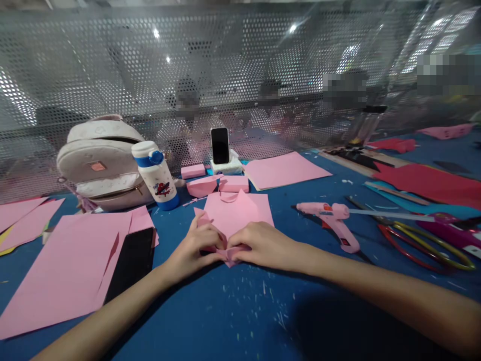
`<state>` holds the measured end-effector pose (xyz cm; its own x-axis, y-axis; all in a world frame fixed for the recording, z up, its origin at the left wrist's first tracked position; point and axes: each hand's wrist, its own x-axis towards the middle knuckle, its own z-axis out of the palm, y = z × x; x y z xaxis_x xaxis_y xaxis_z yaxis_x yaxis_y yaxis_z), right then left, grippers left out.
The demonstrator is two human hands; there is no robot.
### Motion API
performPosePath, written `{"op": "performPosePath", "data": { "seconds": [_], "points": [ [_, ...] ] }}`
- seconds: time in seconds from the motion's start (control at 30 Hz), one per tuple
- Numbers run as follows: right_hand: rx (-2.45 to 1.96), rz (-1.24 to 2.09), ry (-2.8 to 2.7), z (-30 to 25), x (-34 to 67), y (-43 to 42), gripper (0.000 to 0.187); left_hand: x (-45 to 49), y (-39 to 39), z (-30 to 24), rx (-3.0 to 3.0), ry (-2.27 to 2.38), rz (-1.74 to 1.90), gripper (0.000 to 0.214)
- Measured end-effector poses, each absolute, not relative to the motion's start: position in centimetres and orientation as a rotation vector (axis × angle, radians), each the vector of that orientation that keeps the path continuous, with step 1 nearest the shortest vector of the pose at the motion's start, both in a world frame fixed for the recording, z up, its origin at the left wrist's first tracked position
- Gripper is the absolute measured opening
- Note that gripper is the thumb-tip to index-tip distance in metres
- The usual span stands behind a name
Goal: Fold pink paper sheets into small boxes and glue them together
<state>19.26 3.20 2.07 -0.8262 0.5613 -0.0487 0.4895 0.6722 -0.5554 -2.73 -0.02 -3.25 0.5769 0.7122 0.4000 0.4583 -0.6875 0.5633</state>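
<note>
A cut and partly folded sheet of pink paper (250, 210) lies on the blue table in front of me. My left hand (205, 241) pinches its near edge from the left. From the right, my right hand (259, 243) pinches the same edge, and the two thumbs almost meet at a small pointed tip. Fingers hide part of the folds. Just beyond the sheet stand a folded pink paper box (233, 184) and another folded pink piece (203, 186), touching neither hand.
To the right lie a pink glue gun (326, 213) and large scissors (432, 245). At left are pink sheets (67, 260), a black phone (133, 255), a bottle (156, 175) and a backpack (101, 160). A second phone (220, 145) stands against a tissue pack (227, 166) behind.
</note>
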Motion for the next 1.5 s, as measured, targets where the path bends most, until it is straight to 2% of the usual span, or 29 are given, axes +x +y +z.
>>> {"op": "performPosePath", "data": {
  "seconds": [0.2,0.53,0.67,0.77,1.03,1.5],
  "points": [
    [-0.863,0.777,-2.777,2.0,19.2,3.2,0.012,-2.6,-0.1,-3.1,2.410,0.945,0.850,0.023],
    [-0.847,0.870,-2.691,1.3,19.2,3.5,0.009,-2.5,-0.1,-3.1,2.376,0.928,0.804,0.029],
    [-0.870,0.873,-2.721,1.9,19.4,3.5,0.012,-2.4,-0.2,-3.2,2.390,0.931,0.804,0.028],
    [-0.880,0.774,-2.814,2.9,19.9,3.8,0.006,-2.4,-0.3,-3.0,2.421,0.948,0.772,0.027],
    [-0.895,0.591,-2.908,3.8,21.1,5.1,0.018,-2.6,-0.1,-2.7,2.442,1.026,0.717,0.033],
    [-0.769,0.642,-2.884,3.5,21.1,5.6,0.023,-2.9,0.3,-3.3,2.472,1.089,0.773,0.019]
  ]
}}
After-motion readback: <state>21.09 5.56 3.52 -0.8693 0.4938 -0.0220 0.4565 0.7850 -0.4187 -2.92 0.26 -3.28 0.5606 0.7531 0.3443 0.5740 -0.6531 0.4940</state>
